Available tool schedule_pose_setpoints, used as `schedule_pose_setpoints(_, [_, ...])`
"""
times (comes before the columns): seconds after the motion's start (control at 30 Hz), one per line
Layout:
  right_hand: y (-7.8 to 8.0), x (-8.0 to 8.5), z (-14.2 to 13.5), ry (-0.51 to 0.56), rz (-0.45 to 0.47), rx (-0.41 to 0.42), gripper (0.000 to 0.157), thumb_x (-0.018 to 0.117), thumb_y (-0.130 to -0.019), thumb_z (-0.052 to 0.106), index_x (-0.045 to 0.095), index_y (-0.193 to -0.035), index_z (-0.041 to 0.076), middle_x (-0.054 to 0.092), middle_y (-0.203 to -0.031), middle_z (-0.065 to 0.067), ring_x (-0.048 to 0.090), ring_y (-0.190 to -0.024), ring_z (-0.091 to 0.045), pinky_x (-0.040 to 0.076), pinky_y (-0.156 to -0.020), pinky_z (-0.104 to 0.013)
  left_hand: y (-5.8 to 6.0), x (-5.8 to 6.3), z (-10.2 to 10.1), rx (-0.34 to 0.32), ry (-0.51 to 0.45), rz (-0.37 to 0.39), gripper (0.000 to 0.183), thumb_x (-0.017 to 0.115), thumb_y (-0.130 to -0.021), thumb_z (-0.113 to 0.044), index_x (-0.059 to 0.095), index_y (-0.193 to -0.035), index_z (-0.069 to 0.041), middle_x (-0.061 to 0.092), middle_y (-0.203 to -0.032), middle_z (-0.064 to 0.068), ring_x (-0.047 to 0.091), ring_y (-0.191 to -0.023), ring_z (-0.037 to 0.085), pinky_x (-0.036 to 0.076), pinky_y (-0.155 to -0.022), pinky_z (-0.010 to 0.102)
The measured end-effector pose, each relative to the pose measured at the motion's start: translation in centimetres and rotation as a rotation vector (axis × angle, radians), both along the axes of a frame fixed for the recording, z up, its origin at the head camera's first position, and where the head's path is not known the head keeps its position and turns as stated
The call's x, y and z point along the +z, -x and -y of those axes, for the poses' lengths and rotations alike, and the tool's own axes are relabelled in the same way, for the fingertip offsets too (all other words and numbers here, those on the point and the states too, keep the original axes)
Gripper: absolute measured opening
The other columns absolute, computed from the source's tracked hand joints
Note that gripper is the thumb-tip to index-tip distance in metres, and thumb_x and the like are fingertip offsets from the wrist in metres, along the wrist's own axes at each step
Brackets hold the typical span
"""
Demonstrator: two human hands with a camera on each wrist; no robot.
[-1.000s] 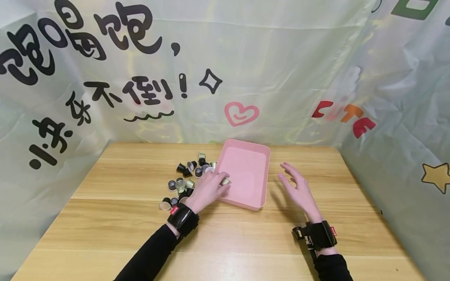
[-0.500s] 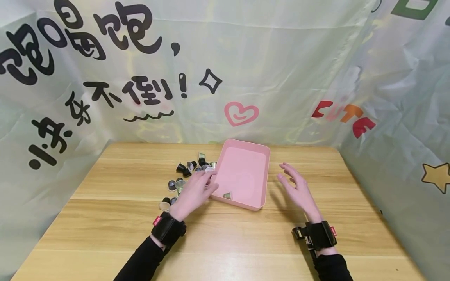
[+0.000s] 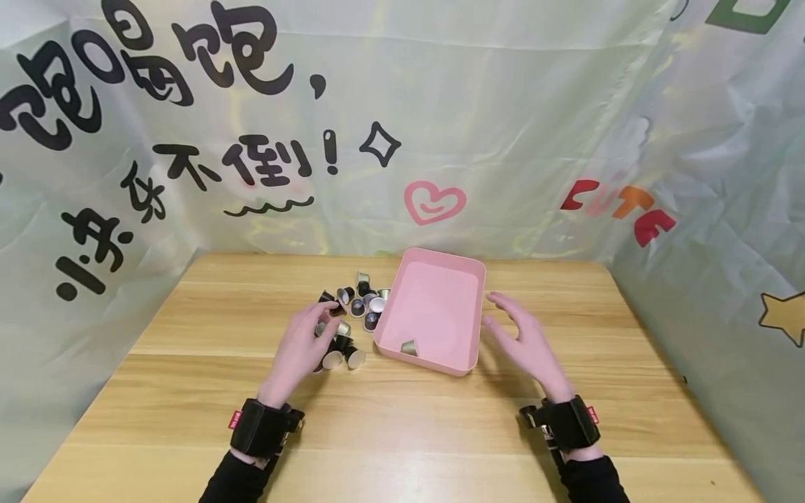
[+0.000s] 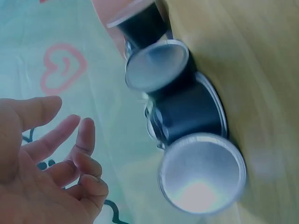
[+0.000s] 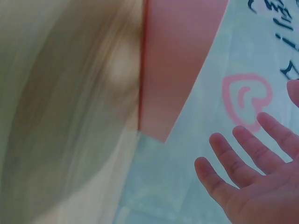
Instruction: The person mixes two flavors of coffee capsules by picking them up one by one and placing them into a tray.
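My left hand [image 3: 300, 342] hovers over the left side of a cluster of small coffee capsules, its fingers loosely bent with nothing between them. In the left wrist view, several dark capsules [image 4: 187, 112] with silvery lids lie beside that hand, one lid [image 4: 202, 173] facing the camera. A pink tray [image 3: 434, 293] stands right of the cluster. Inside it, near the front wall, lies one pale green capsule [image 3: 409, 347]. My right hand [image 3: 523, 339] is held just off the tray's right side, fingers spread and holding nothing; the right wrist view shows the tray's pink wall [image 5: 175, 60] beyond it.
Farther back, more capsules [image 3: 357, 307], black, silver and green, sit close against the tray's left side. The wooden table [image 3: 402, 433] ends at a printed cloth backdrop [image 3: 503, 105] behind and on both sides.
My left hand has let the green capsule drop into the tray, then moved left over the cluster. The right hand has stayed nearly still beside the tray.
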State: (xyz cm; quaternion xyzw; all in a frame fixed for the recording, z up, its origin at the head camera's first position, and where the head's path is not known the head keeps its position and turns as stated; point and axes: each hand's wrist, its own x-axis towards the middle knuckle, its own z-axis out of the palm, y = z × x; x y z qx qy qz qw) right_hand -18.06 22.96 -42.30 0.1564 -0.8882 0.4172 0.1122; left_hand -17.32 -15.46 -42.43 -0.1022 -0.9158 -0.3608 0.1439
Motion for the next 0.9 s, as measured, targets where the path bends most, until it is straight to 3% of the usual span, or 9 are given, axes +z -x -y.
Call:
schedule_pose_setpoints(0.13, [-0.5, 0.5, 1.7, -0.034, -0.036, 0.043, 0.049, 0.062, -0.099, 0.018, 0.051, -0.144, 0.002, 0.049, -0.151, -0.025, 0.046, -0.138, -0.044, 0.033, -0.116, -0.064, 0.1, 0.0, 0.9, 0.019, -0.043, 0.018, 0.036, 0.061, -0.099, -0.015, 0.061, -0.132, 0.000, 0.067, -0.102, 0.016, 0.056, -0.118, 0.043, 0.041, -0.106, 0.061])
schedule_pose_setpoints(0.53, [-1.3, 0.6, 5.9, -0.089, -0.042, 0.136, 0.044, 0.064, -0.099, 0.025, 0.057, -0.139, 0.009, 0.058, -0.146, -0.012, 0.051, -0.138, -0.034, 0.041, -0.116, -0.054, 0.1, 0.6, 2.1, 0.056, -0.057, 0.058, 0.042, 0.057, -0.102, -0.026, 0.057, -0.138, -0.003, 0.062, -0.120, 0.023, 0.055, -0.110, 0.040, 0.045, -0.091, 0.052])
schedule_pose_setpoints(0.9, [-1.5, 0.5, 9.9, -0.161, -0.133, 0.243, 0.040, 0.068, -0.095, 0.023, 0.064, -0.131, 0.008, 0.066, -0.136, -0.012, 0.059, -0.130, -0.029, 0.045, -0.113, -0.049, 0.1, 0.5, 2.3, 0.043, -0.079, 0.064, 0.045, 0.060, -0.101, -0.026, 0.055, -0.139, -0.002, 0.060, -0.129, 0.025, 0.053, -0.120, 0.043, 0.043, -0.099, 0.058])
